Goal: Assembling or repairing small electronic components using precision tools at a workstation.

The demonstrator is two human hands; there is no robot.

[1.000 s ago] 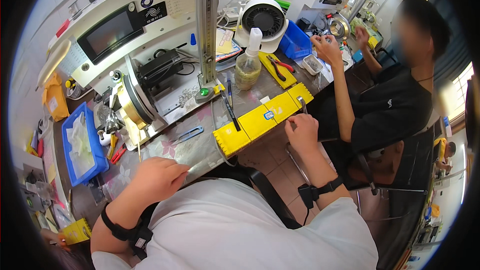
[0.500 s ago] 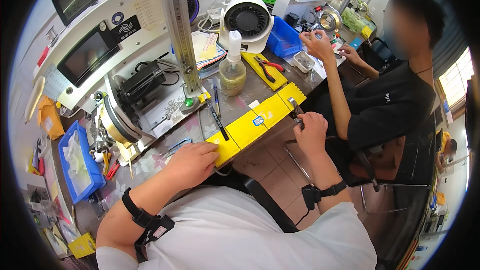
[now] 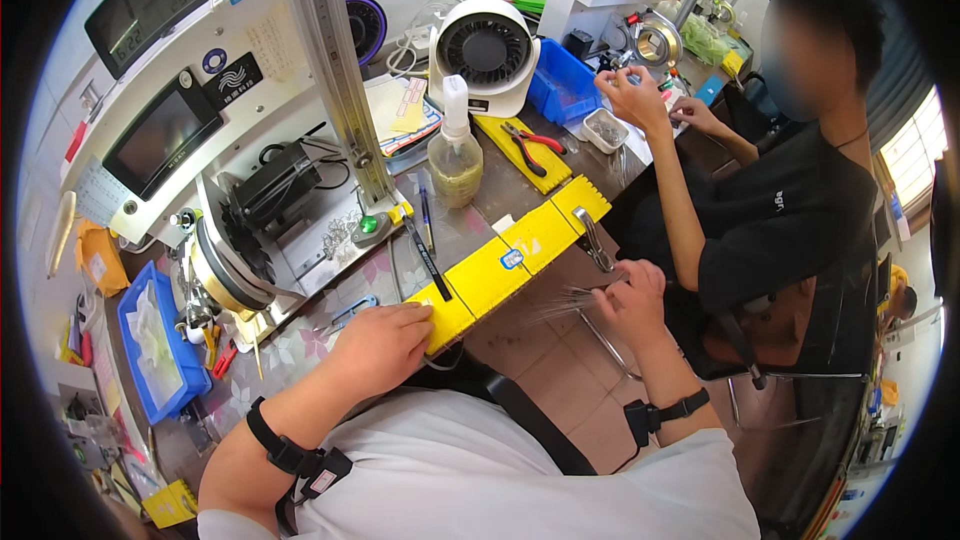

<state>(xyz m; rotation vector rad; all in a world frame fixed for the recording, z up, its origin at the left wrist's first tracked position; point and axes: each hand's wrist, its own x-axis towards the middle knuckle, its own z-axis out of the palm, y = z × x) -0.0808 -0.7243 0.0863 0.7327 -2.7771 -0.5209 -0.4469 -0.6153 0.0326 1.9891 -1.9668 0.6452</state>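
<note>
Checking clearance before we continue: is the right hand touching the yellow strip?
Apart. The head view shows a plain gap between the right hand's fingers and the near edge of the yellow strip.

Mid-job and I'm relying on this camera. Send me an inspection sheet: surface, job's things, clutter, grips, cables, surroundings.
Surface: floral-patterned bench top, partly covered.
Job's things: yellow strip along the front edge; metal clip at its right end; splayed thin wires over the floor.
Clutter: black pen partly on the strip; bottle and pliers behind it.
Grips: left grip rests on the strip's left end; right grip appears to hold the wires.
Cables: grey cable behind the strip; white cable beside the fan.
Surroundings: co-worker seated at right; white machine at left.
</note>
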